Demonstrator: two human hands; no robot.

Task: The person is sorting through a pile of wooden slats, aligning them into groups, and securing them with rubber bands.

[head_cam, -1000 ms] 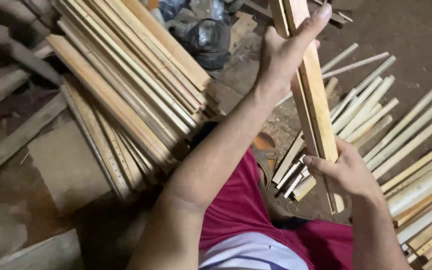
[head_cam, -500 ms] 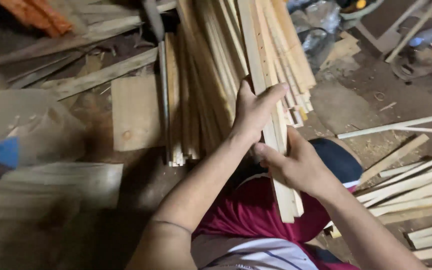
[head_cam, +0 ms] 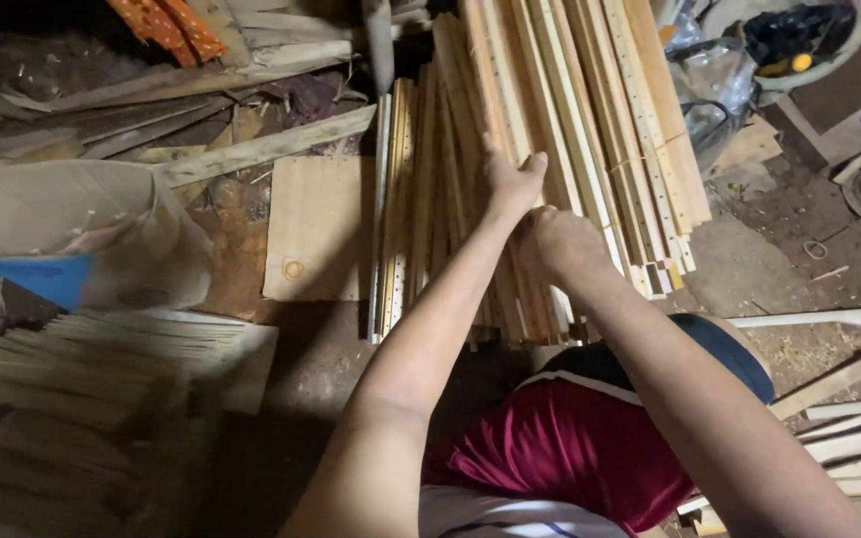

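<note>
Over on the floor, big stack of pale wooden slats [head_cam: 550,130] fanned out lengthwise, running away from the knees. Left hand [head_cam: 510,179] flat on top of the stack, fingers spread and pressing down. Right hand [head_cam: 560,239] just beside it, curled against the same slats, grip hard to make out. Flat plywood piece [head_cam: 316,224] lying left of the pile.
</note>
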